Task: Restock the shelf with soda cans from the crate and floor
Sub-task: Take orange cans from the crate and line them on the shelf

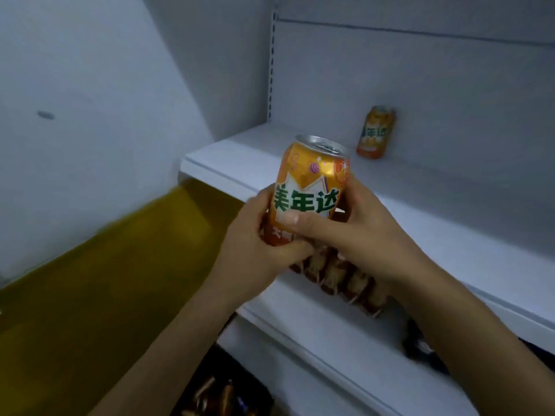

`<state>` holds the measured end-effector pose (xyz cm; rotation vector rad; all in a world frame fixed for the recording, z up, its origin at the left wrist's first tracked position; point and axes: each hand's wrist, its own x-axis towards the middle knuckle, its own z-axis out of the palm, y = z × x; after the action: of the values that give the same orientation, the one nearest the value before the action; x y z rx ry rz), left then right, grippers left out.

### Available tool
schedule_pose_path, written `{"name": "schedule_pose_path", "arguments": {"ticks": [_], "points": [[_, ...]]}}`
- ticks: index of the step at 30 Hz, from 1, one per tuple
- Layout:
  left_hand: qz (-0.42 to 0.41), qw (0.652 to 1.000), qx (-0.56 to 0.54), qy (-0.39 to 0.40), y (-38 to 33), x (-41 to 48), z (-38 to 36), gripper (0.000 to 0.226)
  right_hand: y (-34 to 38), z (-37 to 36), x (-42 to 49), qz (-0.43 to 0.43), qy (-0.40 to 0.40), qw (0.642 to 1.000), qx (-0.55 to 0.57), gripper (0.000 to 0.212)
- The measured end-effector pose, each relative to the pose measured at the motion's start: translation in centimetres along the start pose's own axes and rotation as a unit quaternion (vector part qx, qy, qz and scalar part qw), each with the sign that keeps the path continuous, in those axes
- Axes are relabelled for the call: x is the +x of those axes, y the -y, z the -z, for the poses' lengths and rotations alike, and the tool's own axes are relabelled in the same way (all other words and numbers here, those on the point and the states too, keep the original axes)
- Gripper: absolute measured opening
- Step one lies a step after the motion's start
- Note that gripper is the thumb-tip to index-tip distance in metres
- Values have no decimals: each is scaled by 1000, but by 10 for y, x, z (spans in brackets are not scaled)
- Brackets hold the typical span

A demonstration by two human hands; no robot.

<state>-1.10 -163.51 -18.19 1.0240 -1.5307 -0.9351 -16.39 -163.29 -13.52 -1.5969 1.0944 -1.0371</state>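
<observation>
An orange soda can [312, 178] with green lettering is upright in front of the white shelf [450, 199], just off its front edge. My left hand [258, 250] grips the can's lower left side. My right hand [357, 232] grips its right side, thumb across the front. A second orange can [376, 132] stands alone on the shelf near the back wall, up and to the right of the held can. No crate is in view.
A lower white shelf [300, 331] carries a row of brown snack packets [345, 280] under my right wrist. More packets [216, 394] lie on a shelf below. A yellow floor [105, 295] and white wall [90, 115] are on the left.
</observation>
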Motion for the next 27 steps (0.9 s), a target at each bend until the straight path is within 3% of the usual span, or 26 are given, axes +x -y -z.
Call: {"name": "schedule_pose_path", "arguments": {"ticks": [3, 7, 11, 19, 23, 27], "points": [[-38, 997, 58, 26, -12, 45, -31, 58, -1, 48, 18, 15, -52, 998, -44, 58], [-4, 995, 72, 74, -9, 96, -83, 71, -22, 105, 39, -2, -103, 986, -131, 59], [13, 991, 85, 98, 8, 145, -136, 61, -50, 155, 65, -42, -161, 972, -164, 60], [32, 987, 130, 84, 49, 225, -211, 66, -108, 229, 134, -92, -228, 952, -181, 69], [-20, 971, 232, 59, 57, 245, -215, 106, -126, 250, 164, -73, -254, 950, -165, 65], [31, 957, 286, 23, 65, 270, -193, 107, -140, 258, 186, -70, -276, 944, -164, 73]]}}
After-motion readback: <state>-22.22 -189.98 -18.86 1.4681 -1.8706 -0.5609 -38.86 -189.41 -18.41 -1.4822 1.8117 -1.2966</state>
